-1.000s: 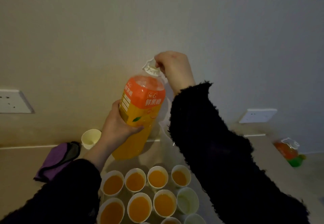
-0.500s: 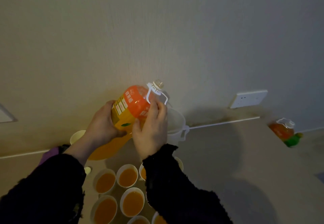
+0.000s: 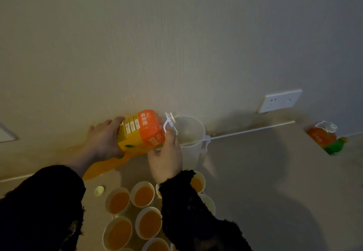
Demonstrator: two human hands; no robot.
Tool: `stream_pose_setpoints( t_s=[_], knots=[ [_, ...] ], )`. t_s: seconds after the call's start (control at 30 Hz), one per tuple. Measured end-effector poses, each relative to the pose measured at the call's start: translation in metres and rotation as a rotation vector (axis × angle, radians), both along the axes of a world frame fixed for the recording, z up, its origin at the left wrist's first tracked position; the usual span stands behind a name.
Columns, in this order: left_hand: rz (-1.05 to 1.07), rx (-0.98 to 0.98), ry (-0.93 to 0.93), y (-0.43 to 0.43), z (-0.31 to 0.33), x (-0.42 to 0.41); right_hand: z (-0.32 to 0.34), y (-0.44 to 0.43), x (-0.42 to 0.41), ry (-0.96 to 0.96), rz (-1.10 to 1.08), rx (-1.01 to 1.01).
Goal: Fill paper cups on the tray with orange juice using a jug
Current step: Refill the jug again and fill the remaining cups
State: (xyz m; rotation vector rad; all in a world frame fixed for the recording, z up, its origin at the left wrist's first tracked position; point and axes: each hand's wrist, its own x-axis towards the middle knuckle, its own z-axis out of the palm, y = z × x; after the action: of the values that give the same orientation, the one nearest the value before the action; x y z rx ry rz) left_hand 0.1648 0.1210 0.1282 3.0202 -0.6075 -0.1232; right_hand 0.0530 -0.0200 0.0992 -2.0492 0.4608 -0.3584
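While the juice bottle (image 3: 141,130) lies tilted almost level, mouth over the translucent jug (image 3: 190,150) at the tabletop's (image 3: 255,172) back edge, the left hand (image 3: 102,140) grips its body, fingers curled over the label. Right hand (image 3: 167,156) holds the shoulder from below, fingers curled by the white handle. Paper cups (image 3: 142,184) toward front edge, most holding juice. Cap (image 3: 99,190) lies left of them.

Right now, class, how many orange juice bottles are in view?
2. One orange plastic juice bottle is tilted towards the clear plastic jug; a second orange bottle sits far right by the wall.
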Motion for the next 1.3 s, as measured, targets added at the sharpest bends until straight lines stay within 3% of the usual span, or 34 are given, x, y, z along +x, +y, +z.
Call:
stream_pose_setpoints(
  t_s=[0.43, 1.3],
  knots=[
    [-0.011, 0.205, 0.061, -0.002, 0.01, 0.009, -0.01, 0.004, 0.004, 0.067, 0.025, 0.181],
    [-0.008, 0.308, 0.13, -0.016, 0.033, 0.019, -0.012, 0.004, 0.013, 0.038, 0.001, 0.261]
  ],
)
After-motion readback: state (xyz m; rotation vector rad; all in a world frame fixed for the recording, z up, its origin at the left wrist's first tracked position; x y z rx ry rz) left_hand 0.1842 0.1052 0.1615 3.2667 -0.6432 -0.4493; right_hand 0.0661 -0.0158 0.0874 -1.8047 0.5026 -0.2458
